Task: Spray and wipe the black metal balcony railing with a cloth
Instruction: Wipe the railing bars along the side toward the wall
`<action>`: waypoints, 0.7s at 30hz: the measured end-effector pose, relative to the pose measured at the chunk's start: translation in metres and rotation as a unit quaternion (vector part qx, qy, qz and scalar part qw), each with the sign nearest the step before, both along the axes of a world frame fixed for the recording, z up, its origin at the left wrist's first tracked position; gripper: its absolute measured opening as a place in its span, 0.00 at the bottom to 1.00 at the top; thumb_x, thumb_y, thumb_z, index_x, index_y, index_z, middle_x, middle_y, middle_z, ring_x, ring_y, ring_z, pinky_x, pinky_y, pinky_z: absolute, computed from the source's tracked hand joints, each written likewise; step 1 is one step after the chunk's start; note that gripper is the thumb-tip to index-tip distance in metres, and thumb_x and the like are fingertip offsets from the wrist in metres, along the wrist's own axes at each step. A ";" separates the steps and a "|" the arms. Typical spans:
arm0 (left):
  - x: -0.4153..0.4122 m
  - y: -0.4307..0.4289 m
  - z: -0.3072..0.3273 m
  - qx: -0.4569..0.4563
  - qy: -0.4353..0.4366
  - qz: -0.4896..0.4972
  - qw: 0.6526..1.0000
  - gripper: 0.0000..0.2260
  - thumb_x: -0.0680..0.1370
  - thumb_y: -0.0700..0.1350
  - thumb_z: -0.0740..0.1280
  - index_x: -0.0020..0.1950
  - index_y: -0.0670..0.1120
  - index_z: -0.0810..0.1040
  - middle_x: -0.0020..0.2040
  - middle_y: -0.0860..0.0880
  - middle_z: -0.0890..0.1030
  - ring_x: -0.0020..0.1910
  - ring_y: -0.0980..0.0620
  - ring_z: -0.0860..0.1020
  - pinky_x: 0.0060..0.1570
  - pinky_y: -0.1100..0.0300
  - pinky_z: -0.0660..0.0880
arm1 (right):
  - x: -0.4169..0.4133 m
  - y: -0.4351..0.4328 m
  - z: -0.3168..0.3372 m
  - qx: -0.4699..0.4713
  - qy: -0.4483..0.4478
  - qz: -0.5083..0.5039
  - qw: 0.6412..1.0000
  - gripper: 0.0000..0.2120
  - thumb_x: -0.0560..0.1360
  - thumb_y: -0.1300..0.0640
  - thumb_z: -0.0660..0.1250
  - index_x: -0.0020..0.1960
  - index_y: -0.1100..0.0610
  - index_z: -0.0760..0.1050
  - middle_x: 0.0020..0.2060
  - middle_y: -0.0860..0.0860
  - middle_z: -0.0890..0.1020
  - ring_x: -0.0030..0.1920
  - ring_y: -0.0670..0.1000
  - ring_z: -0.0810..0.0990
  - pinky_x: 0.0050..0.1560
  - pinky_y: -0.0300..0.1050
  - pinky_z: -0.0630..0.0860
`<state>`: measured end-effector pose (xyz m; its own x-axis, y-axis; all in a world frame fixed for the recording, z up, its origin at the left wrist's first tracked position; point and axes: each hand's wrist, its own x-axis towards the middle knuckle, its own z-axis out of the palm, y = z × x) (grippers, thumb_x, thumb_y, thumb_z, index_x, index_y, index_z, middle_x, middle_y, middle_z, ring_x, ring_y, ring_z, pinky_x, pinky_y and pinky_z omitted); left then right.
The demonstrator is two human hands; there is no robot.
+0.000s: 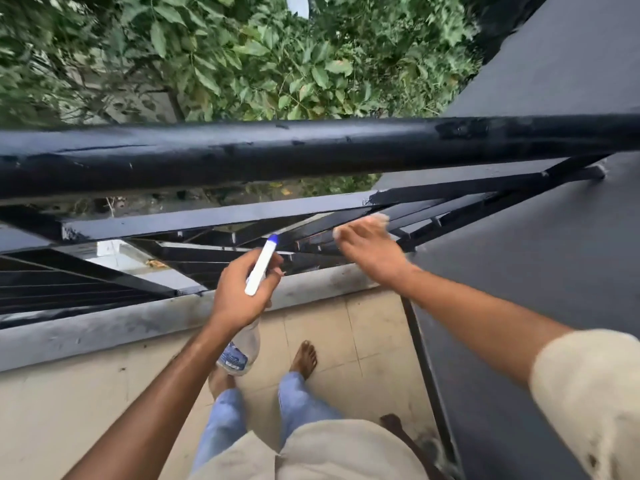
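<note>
A black-painted round metal balcony railing (311,147) runs across the view, its thick top rail scuffed and chipped, with flat black bars and slanted struts below it. Beyond the rail lies dense green foliage (242,57). A dark grey painted wall (536,254) closes the balcony on the right, where the lower bars meet it. The railing stands on a grey concrete kerb (104,327) smeared with dark marks, and inside it the floor of beige square tiles (374,327) carries the person's bare feet (304,355) and blue jeans (298,396). The left hand (239,292) is curled round the neck of a clear plastic spray bottle (239,355), whose white, blue-tipped head points at the lower bars. The right hand (370,251), blurred, has its fingers bent over a pale bunched cloth (377,220) and presses it on a lower flat bar near the wall.
</note>
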<state>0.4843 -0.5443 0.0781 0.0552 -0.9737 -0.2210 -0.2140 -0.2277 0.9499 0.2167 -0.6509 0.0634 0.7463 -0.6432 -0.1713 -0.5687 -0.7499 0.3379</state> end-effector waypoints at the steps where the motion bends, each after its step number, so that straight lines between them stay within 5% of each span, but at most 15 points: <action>1: 0.002 0.000 0.002 -0.002 0.002 0.009 1.000 0.05 0.74 0.47 0.67 0.47 0.52 0.81 0.37 0.46 0.82 0.24 0.52 0.78 0.28 0.61 0.76 | -0.022 0.001 0.002 -0.059 -0.046 0.003 0.997 0.20 0.74 0.68 0.58 0.62 0.60 0.77 0.56 0.57 0.78 0.58 0.58 0.76 0.60 0.55 0.75; 4: 0.004 0.001 0.004 -0.002 0.026 0.027 0.999 0.05 0.73 0.47 0.67 0.47 0.52 0.80 0.37 0.47 0.81 0.24 0.53 0.77 0.27 0.64 0.75 | -0.057 0.006 0.012 -0.083 -0.063 0.019 0.994 0.17 0.78 0.63 0.61 0.66 0.62 0.73 0.60 0.57 0.76 0.62 0.59 0.74 0.65 0.55 0.71; 10: -0.004 0.003 0.005 -0.005 0.033 0.012 0.999 0.06 0.74 0.46 0.66 0.48 0.49 0.80 0.37 0.51 0.80 0.23 0.51 0.77 0.27 0.64 0.74 | 0.011 0.006 0.008 0.051 -0.102 -0.101 0.988 0.12 0.67 0.64 0.76 0.50 0.58 0.84 0.48 0.55 0.84 0.51 0.60 0.83 0.51 0.56 0.80; 14: -0.026 0.003 0.000 -0.009 0.030 -0.020 0.999 0.05 0.74 0.46 0.67 0.48 0.50 0.80 0.37 0.53 0.80 0.25 0.50 0.77 0.27 0.61 0.76 | 0.039 0.012 0.007 0.064 -0.060 -0.060 0.994 0.12 0.74 0.60 0.65 0.54 0.58 0.83 0.53 0.56 0.82 0.57 0.62 0.79 0.56 0.57 0.76; 17: -0.038 0.003 0.003 -0.013 0.048 -0.031 0.998 0.06 0.73 0.46 0.67 0.48 0.49 0.81 0.38 0.52 0.81 0.25 0.52 0.76 0.27 0.59 0.76 | -0.006 0.005 0.027 -0.041 -0.132 -0.103 0.985 0.15 0.74 0.63 0.56 0.56 0.62 0.77 0.49 0.57 0.82 0.52 0.58 0.80 0.53 0.55 0.79; 19: -0.044 0.003 0.003 -0.018 0.050 -0.037 0.998 0.06 0.73 0.45 0.67 0.48 0.49 0.81 0.38 0.51 0.81 0.25 0.51 0.77 0.27 0.59 0.76 | -0.053 -0.007 0.041 -0.132 -0.130 -0.080 0.979 0.12 0.76 0.69 0.56 0.58 0.65 0.70 0.46 0.59 0.81 0.47 0.59 0.81 0.50 0.54 0.78; 21: -0.049 0.003 0.005 -0.022 0.050 -0.046 0.997 0.05 0.73 0.46 0.67 0.47 0.51 0.81 0.38 0.52 0.81 0.25 0.49 0.77 0.28 0.59 0.76 | -0.091 -0.010 0.056 -0.121 -0.117 -0.055 0.984 0.11 0.81 0.68 0.59 0.62 0.65 0.74 0.51 0.58 0.82 0.48 0.60 0.79 0.50 0.56 0.76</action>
<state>0.4349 -0.5413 0.0829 -0.0540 -0.9827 -0.1772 -0.1365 -0.1686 0.9762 0.1257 -0.6611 0.1189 0.6711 -0.7228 0.1648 -0.7251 -0.5938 0.3488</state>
